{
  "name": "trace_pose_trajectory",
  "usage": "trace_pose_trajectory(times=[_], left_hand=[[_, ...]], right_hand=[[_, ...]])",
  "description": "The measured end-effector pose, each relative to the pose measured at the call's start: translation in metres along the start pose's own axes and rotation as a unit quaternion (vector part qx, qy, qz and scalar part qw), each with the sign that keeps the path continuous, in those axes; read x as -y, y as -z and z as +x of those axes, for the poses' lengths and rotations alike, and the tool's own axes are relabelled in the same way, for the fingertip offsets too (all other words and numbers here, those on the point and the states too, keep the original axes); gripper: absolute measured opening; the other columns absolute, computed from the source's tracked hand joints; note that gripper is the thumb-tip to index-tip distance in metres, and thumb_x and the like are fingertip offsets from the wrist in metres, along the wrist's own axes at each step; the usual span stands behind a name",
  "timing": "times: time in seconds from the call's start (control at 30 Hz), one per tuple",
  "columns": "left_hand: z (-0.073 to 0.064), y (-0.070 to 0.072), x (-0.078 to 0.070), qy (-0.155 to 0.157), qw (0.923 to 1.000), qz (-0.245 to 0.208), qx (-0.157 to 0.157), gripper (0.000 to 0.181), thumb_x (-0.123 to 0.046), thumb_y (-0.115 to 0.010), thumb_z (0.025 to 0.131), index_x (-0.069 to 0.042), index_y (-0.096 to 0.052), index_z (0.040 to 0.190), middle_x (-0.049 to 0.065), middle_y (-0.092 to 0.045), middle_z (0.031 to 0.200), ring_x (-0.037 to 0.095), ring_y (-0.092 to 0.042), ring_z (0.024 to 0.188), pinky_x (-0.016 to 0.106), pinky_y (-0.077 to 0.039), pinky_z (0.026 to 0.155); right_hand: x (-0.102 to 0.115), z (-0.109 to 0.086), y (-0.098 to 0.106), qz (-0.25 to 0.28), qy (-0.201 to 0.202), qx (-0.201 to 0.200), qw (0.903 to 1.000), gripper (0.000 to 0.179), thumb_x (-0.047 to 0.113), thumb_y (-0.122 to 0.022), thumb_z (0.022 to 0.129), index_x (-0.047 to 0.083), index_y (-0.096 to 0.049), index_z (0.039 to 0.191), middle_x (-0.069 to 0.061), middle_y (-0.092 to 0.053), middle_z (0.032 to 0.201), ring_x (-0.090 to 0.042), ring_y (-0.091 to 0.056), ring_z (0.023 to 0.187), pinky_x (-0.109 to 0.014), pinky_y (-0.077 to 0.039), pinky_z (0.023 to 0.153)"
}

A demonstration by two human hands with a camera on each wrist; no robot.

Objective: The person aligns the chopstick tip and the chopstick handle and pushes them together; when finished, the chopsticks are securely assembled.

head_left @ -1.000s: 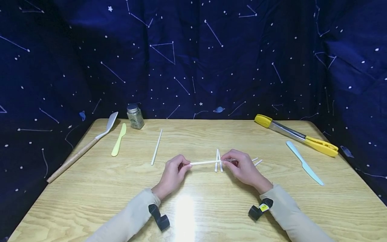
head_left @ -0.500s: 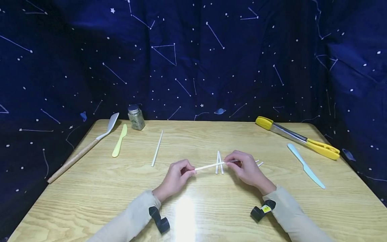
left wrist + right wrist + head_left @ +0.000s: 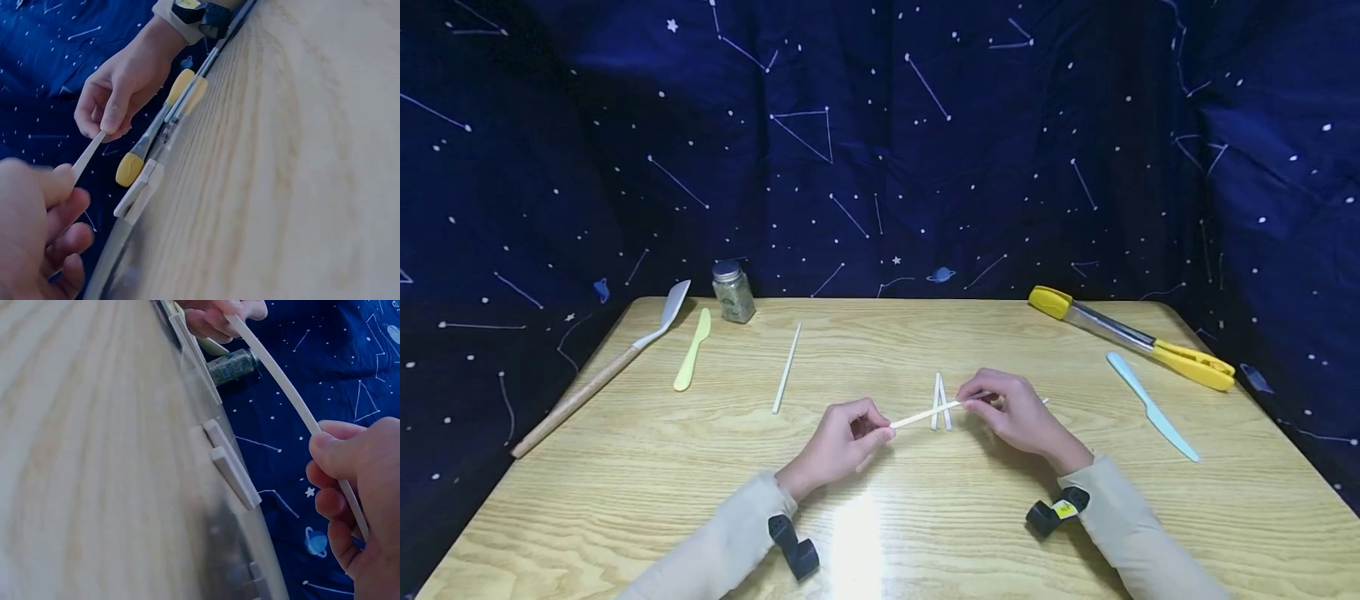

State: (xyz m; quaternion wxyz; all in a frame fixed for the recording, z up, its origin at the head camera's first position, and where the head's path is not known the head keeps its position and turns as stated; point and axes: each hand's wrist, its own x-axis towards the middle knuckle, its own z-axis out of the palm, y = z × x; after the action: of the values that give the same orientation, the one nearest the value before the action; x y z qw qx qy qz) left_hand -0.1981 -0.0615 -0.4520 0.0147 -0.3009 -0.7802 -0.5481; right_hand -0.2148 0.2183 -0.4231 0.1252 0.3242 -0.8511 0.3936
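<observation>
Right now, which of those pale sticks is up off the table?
The held stick, slanting between the left hand and the right hand, which both grip it; the other sticks in sight lie on the table.

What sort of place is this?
Probably a staged recording spot: a star-patterned blue cloth hangs behind a wood-grain table, where yellow tongs and a spatula lie.

Head view: looking forward and down from above your forearms, well back, across the tabletop (image 3: 880, 350) to the starry curtain (image 3: 880, 142). Left-wrist view: close beside your left hand (image 3: 31, 228), rolled sideways, facing your right hand (image 3: 372, 484). Right-wrist view: likewise close and rolled, facing leftward. Both wrist views share your two hands and the stick (image 3: 281, 381) between them.
</observation>
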Motion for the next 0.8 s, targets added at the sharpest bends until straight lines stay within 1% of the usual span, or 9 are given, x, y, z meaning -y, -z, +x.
trace_pose_trajectory(times=[0.1, 0.2, 0.33, 0.43, 0.57, 0.7, 0.8], left_hand=[[0.000, -0.001, -0.005, -0.012, 0.9991, 0.000, 0.040, 0.012, -0.005, -0.072, 0.084, -0.006, -0.063, 0.076, 0.005, -0.064, 0.072, 0.002, -0.046, 0.057, 0.017, -0.041, 0.051], [-0.001, -0.001, -0.010, -0.030, 0.9973, 0.011, 0.066, 0.012, -0.004, -0.073, 0.082, -0.007, -0.063, 0.076, 0.004, -0.064, 0.070, 0.001, -0.046, 0.058, 0.017, -0.041, 0.051], [-0.002, -0.002, -0.013, -0.026, 0.9959, 0.014, 0.086, 0.009, -0.003, -0.072, 0.082, -0.007, -0.063, 0.082, 0.003, -0.063, 0.073, 0.001, -0.048, 0.062, 0.017, -0.042, 0.053], [-0.003, -0.004, -0.014, -0.006, 0.9954, -0.003, 0.096, 0.010, -0.002, -0.070, 0.082, -0.006, -0.062, 0.085, 0.003, -0.062, 0.077, 0.002, -0.050, 0.065, 0.017, -0.043, 0.056], [-0.003, -0.006, -0.016, 0.007, 0.9943, -0.031, 0.102, 0.009, -0.002, -0.069, 0.083, -0.004, -0.061, 0.087, 0.006, -0.062, 0.078, 0.002, -0.051, 0.066, 0.017, -0.044, 0.057], [-0.002, -0.010, -0.017, -0.003, 0.9931, -0.031, 0.113, 0.008, -0.004, -0.068, 0.085, -0.003, -0.061, 0.089, 0.007, -0.062, 0.077, 0.002, -0.050, 0.066, 0.017, -0.043, 0.056], [-0.002, -0.012, -0.018, -0.016, 0.9919, -0.024, 0.124, 0.007, -0.005, -0.067, 0.087, -0.003, -0.061, 0.090, 0.006, -0.063, 0.078, 0.001, -0.050, 0.066, 0.017, -0.044, 0.058]], right_hand=[[-0.001, 0.001, 0.003, 0.005, 0.026, 0.006, 0.9996, 0.019, -0.004, -0.071, 0.081, 0.014, -0.070, 0.088, 0.002, -0.066, 0.082, -0.006, -0.054, 0.074, -0.023, -0.048, 0.063], [-0.001, 0.003, 0.004, 0.003, 0.049, 0.011, 0.9987, 0.020, -0.005, -0.071, 0.080, 0.014, -0.070, 0.087, 0.005, -0.067, 0.081, -0.008, -0.055, 0.076, -0.025, -0.047, 0.065], [0.000, 0.004, 0.004, -0.001, 0.063, 0.015, 0.9979, 0.023, -0.006, -0.073, 0.078, 0.015, -0.071, 0.087, 0.007, -0.068, 0.082, -0.009, -0.056, 0.080, -0.027, -0.046, 0.070], [0.002, 0.005, 0.002, 0.004, 0.076, 0.022, 0.9968, 0.023, -0.006, -0.073, 0.077, 0.015, -0.071, 0.087, 0.006, -0.068, 0.082, -0.011, -0.055, 0.081, -0.029, -0.045, 0.070], [0.006, 0.005, -0.001, 0.014, 0.082, 0.041, 0.9957, 0.021, -0.003, -0.073, 0.079, 0.016, -0.071, 0.087, 0.007, -0.067, 0.081, -0.011, -0.055, 0.081, -0.031, -0.045, 0.069], [0.012, 0.004, -0.006, 0.018, 0.085, 0.062, 0.9943, 0.019, 0.000, -0.073, 0.081, 0.018, -0.071, 0.089, 0.008, -0.066, 0.083, -0.009, -0.054, 0.081, -0.032, -0.045, 0.069], [0.015, 0.003, -0.010, 0.021, 0.099, 0.071, 0.9924, 0.019, 0.002, -0.073, 0.080, 0.018, -0.070, 0.089, 0.008, -0.066, 0.083, -0.010, -0.055, 0.082, -0.031, -0.045, 0.070]])
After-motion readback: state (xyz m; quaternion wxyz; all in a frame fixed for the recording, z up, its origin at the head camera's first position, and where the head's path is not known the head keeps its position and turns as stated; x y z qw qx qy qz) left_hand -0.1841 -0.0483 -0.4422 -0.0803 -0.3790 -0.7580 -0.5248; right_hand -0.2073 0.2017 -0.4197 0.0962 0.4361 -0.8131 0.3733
